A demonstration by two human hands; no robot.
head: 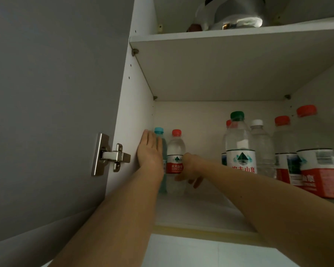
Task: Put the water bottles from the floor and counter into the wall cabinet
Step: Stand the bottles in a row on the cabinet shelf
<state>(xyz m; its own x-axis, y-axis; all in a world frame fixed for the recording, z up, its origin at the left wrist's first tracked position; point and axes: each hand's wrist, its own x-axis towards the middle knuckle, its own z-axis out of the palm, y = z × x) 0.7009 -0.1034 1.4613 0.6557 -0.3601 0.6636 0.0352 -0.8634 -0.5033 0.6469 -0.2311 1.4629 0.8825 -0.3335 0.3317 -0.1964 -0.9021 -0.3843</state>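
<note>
Two bare hands reach into the wall cabinet (137,105), a white box of smooth laminate with its grey door (46,93) swung open on a shiny metal hinge (110,154). We take the small red-capped bottle (175,151) as our landmark: clear ribbed plastic, a red paper label, standing upright deep on the lower shelf. Our left hand (150,151) lies flat with straight fingers together, just left of it, covering most of a blue-capped bottle (159,132) that stands against the cabinet side wall. Our right hand (189,170) touches the landmark's right side at label height; its fingers curl downward, but we cannot tell if they really grip it. Well to the right of the landmark stands a group of taller clear bottles, led by a green-capped bottle (239,143). Above the landmark, on the upper shelf, sits a round metallic pot (237,12).
</note>
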